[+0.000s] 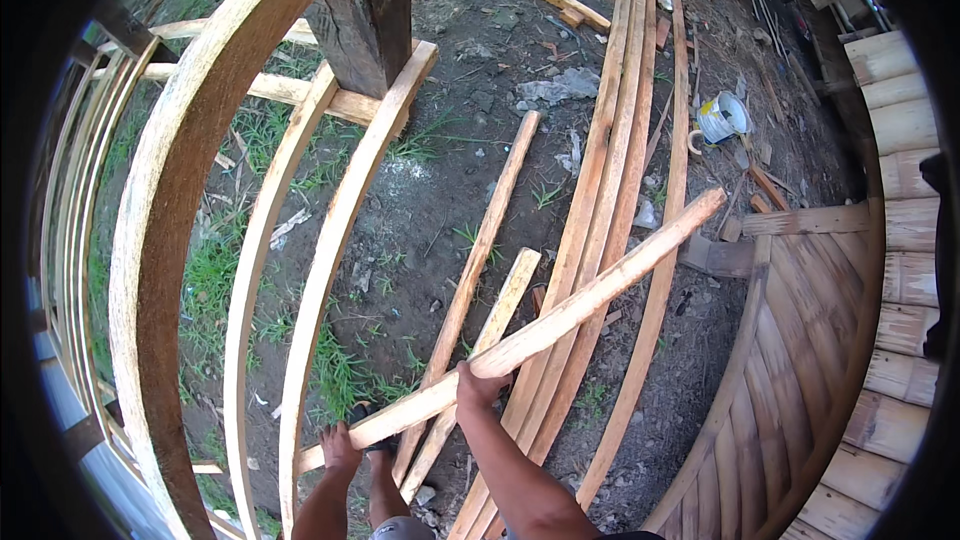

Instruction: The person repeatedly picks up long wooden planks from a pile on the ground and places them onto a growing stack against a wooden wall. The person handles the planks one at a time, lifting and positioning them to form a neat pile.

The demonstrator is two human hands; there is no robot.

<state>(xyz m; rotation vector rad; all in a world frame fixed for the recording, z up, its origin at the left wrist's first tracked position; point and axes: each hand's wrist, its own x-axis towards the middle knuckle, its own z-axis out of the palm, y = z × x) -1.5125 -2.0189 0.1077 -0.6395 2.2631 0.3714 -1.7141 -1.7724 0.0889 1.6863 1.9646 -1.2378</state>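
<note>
A long, rough-sawn wooden beam slants across in front of me, its far end raised toward the right. My right hand is wrapped round it near the middle, fingers partly hidden beneath. Close to the lower-left end, my left hand is closed on the same beam. Under it on the ground lie a thin timber and a shorter timber piece. Several long planks run side by side below its right half. My foot shows just beyond my left hand.
On the left, timber rails and a thick near beam rise beside a dark post. A white bucket lies tipped at the right. A woven bamboo panel borders the right side. Grass, plastic and wood scraps litter the soil.
</note>
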